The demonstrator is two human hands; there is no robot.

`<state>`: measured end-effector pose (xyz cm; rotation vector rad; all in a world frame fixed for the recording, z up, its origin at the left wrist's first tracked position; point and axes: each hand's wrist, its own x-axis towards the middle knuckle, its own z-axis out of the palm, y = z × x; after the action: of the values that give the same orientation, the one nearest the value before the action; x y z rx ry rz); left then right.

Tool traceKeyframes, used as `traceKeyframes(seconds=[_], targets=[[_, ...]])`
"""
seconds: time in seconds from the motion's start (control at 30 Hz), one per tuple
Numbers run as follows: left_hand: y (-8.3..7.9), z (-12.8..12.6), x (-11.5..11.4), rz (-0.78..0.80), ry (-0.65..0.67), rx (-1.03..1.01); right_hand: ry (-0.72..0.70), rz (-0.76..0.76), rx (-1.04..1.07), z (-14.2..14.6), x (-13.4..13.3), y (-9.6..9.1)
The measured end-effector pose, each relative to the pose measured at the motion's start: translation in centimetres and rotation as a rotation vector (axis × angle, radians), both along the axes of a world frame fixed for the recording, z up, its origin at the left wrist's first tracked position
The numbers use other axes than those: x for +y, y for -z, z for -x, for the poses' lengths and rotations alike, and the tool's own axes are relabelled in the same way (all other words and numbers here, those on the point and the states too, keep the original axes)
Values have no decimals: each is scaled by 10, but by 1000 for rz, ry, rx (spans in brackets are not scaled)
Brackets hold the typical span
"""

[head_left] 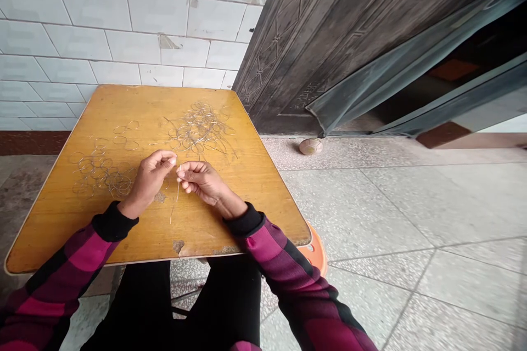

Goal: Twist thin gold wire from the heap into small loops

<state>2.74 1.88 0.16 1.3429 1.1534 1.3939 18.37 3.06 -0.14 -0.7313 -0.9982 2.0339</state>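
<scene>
Two hands work at the middle of the bench; the left hand (150, 178) and right hand (201, 182) are both clenched, their fingertips pinching one thin pale strand (177, 197), seemingly wire, between them; the yellow wooden table (255, 197) carries two tangled heaps of loops: one heap (201, 131) toward the far edge, another heap (102, 175) near the left edge.
</scene>
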Motion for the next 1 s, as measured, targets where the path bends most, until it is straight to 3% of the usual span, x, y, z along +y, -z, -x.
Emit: traceKeyframes(seconds=[0.2, 0.5, 0.6, 0.83, 1.0], targets=[[-10, 13, 5, 267, 424, -164, -180, -11, -31, -9, 4, 1], [-12, 20, 9, 297, 641, -128, -245, -28, -80, -13, 3, 2], [-11, 17, 7, 274, 619, -112, -251, -48, -116, -13, 4, 2], [-7, 8, 4, 157, 313, -119, -107, -79, -133, -9, 3, 0], [-4, 7, 4, 120, 187, -74, -21, -137, -155, -4, 2, 3]])
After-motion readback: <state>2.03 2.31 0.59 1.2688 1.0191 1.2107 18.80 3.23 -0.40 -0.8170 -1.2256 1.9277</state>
